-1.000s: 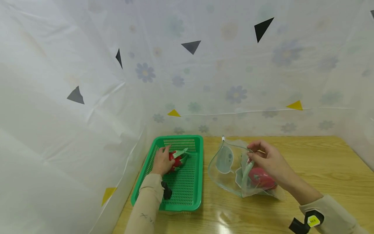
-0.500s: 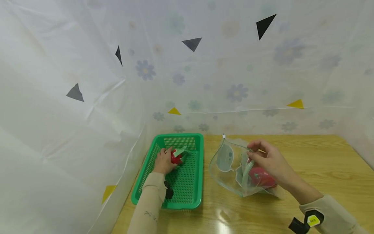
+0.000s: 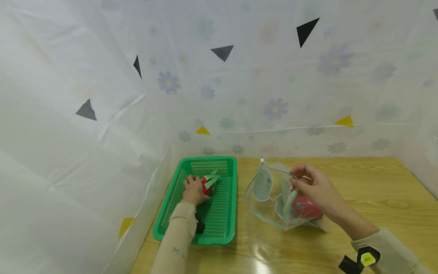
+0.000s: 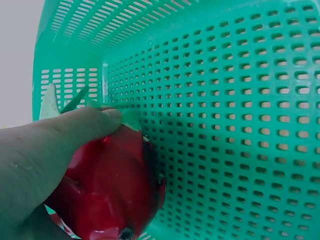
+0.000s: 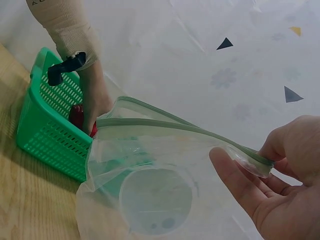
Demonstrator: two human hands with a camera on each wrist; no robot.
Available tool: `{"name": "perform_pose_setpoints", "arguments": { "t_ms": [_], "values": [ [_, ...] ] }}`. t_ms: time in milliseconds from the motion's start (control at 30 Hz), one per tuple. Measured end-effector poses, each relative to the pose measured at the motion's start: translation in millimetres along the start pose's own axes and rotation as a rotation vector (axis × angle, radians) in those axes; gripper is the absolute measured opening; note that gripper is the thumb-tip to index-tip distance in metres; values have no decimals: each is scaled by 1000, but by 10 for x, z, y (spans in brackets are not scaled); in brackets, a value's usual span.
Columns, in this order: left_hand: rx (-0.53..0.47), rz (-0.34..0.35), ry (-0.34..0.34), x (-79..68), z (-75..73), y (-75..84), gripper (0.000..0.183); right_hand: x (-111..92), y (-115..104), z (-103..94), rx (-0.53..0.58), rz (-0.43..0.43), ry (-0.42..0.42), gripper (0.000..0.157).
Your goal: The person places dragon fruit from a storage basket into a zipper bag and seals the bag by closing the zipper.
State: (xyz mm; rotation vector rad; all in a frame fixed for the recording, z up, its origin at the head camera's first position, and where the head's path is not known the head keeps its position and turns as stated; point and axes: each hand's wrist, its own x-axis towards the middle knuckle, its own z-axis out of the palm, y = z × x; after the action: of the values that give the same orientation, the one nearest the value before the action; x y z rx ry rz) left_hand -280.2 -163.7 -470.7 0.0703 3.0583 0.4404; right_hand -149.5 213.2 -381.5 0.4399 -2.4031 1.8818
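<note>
Wood tabletop [image 3: 362,179]: L hand [image 3: 193,191] grips dragon fruit [image 3: 207,186], leaves [image 3: 211,182] pointing far-right, in green basket [image 3: 233,201]; R hand [image 3: 315,188] pinches zip bag [image 3: 283,205], just right of basket.

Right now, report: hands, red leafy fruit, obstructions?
Left hand grips leafy red fruit in green plastic basket. Right hand holds clear plastic zip bag, open. Basket wall between fruit and bag.

A yellowish wood-grain table [image 3: 380,179] carries everything, its grain running mostly crosswise and a bright patch of light shining on its surface towards the near side. On its left part sits a green perforated plastic basket [image 3: 234,205], longer from front to back than across. Just to the basket's right, a strip of wood showing between them, rests a clear zip bag [image 3: 278,209], its mouth parted.
</note>
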Motion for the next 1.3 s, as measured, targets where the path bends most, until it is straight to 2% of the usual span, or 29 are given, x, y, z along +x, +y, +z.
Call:
{"name": "perform_pose_setpoints", "arguments": {
  "t_ms": [167,333,500,667,833,1033,1300],
  "values": [
    [9,5,-56,5,11,46,76,-10,7,0,-6,5,3,28],
    [43,23,-67,20,46,74,72,-11,7,10,-13,-1,4,28],
    [46,31,-50,15,79,101,70,-15,15,5,-18,10,3,29],
    [54,53,-38,-29,50,146,72,-18,16,-13,-25,10,5,30],
    [50,44,-32,-62,30,167,73,-14,11,-15,-36,9,7,29],
    [45,48,-8,-67,61,146,74,-17,1,-16,-40,16,11,29],
    [51,115,32,-88,88,60,70,-21,-3,23,-7,19,4,30]
  ]
}}
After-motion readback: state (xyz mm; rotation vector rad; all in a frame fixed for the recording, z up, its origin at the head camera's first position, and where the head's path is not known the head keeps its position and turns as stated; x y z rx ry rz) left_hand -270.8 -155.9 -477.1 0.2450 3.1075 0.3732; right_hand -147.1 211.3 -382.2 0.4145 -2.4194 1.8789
